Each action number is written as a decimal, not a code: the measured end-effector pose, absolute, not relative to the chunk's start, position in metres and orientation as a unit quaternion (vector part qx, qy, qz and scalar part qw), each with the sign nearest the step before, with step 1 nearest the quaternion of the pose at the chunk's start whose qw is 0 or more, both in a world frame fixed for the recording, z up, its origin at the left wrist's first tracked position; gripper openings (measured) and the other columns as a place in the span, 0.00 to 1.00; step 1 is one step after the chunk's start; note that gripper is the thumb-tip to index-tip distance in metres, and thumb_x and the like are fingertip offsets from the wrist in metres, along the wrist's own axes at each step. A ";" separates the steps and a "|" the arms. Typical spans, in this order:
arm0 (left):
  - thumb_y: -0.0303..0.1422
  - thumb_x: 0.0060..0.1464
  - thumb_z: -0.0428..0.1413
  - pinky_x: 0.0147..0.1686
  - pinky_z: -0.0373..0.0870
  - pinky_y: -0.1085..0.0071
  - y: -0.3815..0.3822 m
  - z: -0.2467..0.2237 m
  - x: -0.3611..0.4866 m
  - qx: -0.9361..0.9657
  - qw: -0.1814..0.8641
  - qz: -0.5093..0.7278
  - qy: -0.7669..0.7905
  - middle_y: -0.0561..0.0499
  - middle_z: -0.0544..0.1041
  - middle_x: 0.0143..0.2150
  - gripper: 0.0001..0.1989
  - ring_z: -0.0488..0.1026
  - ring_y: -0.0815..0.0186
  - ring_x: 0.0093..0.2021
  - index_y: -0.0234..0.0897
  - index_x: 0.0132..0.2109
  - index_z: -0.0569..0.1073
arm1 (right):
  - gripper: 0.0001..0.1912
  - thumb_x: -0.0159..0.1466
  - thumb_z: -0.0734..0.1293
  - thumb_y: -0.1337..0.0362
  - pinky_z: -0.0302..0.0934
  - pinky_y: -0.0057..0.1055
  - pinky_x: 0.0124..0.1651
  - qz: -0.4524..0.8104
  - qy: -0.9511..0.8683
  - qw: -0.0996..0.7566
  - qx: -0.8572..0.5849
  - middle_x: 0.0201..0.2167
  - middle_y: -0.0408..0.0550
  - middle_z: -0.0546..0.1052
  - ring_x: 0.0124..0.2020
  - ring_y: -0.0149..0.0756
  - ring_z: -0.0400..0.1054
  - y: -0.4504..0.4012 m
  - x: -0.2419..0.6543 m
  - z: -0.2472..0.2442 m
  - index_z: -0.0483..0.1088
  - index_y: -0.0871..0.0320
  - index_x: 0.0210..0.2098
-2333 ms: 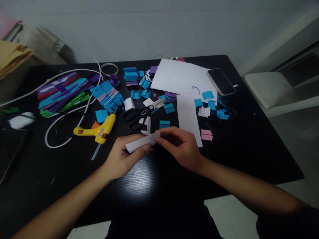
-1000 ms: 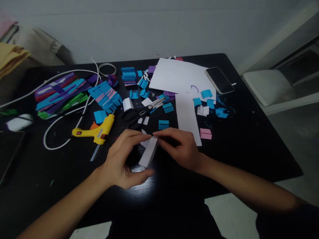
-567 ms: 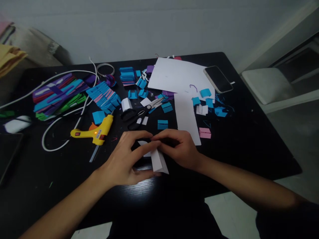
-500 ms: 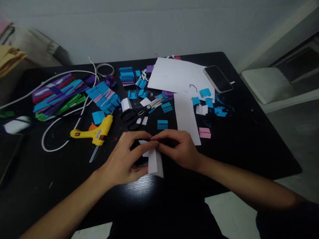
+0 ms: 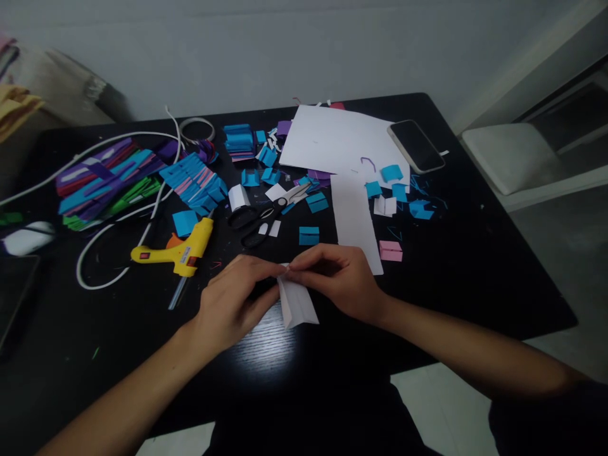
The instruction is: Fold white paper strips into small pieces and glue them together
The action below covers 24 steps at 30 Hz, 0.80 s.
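At the bottom edge both forearms are cut off, the right one ending in a dark sleeve. The folded white paper [image 5: 298, 305] is in front of the person, held between the two hands over the black counter [image 5: 456, 297]. Its long axis runs away from the person, leaning slightly left at the far end; the wider, creased free end points back toward the person and a little right. Whether that end touches the counter is hard to tell.

The left hand [image 5: 230, 294] grips the paper's far end at its left edge; the right hand [image 5: 344, 282] pinches the same end between thumb and index finger. The fingertips meet there and hide most of that end, and the right hand's other fingers are curled out of sight.

Beyond, the yellow glue gun [image 5: 187, 250] lies left, near a blue paper square [image 5: 184, 223]. A pink folded piece [image 5: 390, 251] sits right of the white paper strip [image 5: 355, 218], which the right hand partly covers. Black-handled scissors [image 5: 266, 216] lie farther in. Farther still, a smartphone [image 5: 417, 147] overlaps a large white sheet [image 5: 337, 140].
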<state>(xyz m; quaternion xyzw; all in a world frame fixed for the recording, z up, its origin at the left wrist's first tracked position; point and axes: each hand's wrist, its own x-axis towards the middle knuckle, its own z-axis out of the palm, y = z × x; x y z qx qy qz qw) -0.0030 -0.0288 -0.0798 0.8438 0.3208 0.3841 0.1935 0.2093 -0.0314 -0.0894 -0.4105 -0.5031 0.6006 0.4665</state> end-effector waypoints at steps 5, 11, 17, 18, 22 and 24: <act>0.27 0.62 0.61 0.37 0.79 0.67 -0.029 -0.079 -0.003 0.840 0.193 0.383 0.333 0.50 0.83 0.40 0.12 0.82 0.63 0.37 0.40 0.52 0.75 | 0.07 0.57 0.80 0.62 0.78 0.35 0.45 0.605 -0.495 0.462 -0.418 0.34 0.44 0.85 0.38 0.36 0.81 -0.031 0.209 -0.089 0.82 0.55 0.32; 0.27 0.61 0.62 0.40 0.80 0.65 -0.030 -0.082 -0.004 0.840 0.186 0.372 0.347 0.47 0.82 0.42 0.13 0.82 0.61 0.41 0.39 0.52 0.73 | 0.10 0.56 0.81 0.59 0.78 0.36 0.44 0.601 -0.498 0.453 -0.431 0.34 0.44 0.84 0.37 0.37 0.81 -0.028 0.211 -0.088 0.82 0.54 0.35; 0.25 0.60 0.62 0.41 0.79 0.67 -0.030 -0.083 -0.004 0.829 0.197 0.376 0.364 0.48 0.82 0.42 0.10 0.82 0.62 0.42 0.38 0.48 0.74 | 0.07 0.58 0.79 0.63 0.78 0.35 0.44 0.583 -0.503 0.475 -0.426 0.34 0.44 0.84 0.37 0.36 0.80 -0.028 0.211 -0.088 0.81 0.54 0.36; 0.25 0.60 0.62 0.42 0.79 0.67 -0.030 -0.083 -0.004 0.830 0.197 0.375 0.363 0.48 0.81 0.42 0.10 0.82 0.62 0.42 0.37 0.48 0.74 | 0.06 0.59 0.79 0.65 0.78 0.34 0.45 0.581 -0.504 0.480 -0.423 0.34 0.44 0.84 0.38 0.35 0.80 -0.029 0.211 -0.088 0.81 0.54 0.35; 0.24 0.61 0.62 0.43 0.79 0.68 -0.030 -0.083 -0.004 0.828 0.199 0.372 0.369 0.48 0.81 0.43 0.10 0.81 0.63 0.43 0.37 0.49 0.74 | 0.06 0.59 0.79 0.67 0.78 0.34 0.45 0.571 -0.507 0.490 -0.420 0.35 0.43 0.84 0.38 0.35 0.80 -0.030 0.210 -0.086 0.81 0.53 0.36; 0.24 0.61 0.62 0.43 0.78 0.69 -0.031 -0.083 -0.005 0.828 0.195 0.369 0.374 0.48 0.81 0.43 0.11 0.81 0.63 0.43 0.37 0.49 0.74 | 0.06 0.59 0.78 0.67 0.78 0.33 0.44 0.564 -0.512 0.490 -0.423 0.35 0.43 0.84 0.38 0.35 0.80 -0.031 0.210 -0.086 0.81 0.53 0.36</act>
